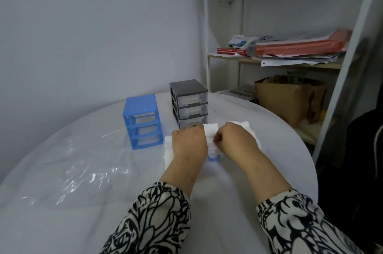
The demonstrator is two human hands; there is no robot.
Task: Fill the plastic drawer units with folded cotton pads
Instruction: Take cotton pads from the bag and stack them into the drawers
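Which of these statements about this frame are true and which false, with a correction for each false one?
1. Both hands hold a white cotton pad. True.
2. The blue drawer unit stands to the right of the grey drawer unit. False: it stands to its left.
3. The left hand rests on top of the blue unit. False: it is at the pad, in front of the units.
4. Clear plastic wrap lies on the table. True.
5. The right hand pinches the pad. True.
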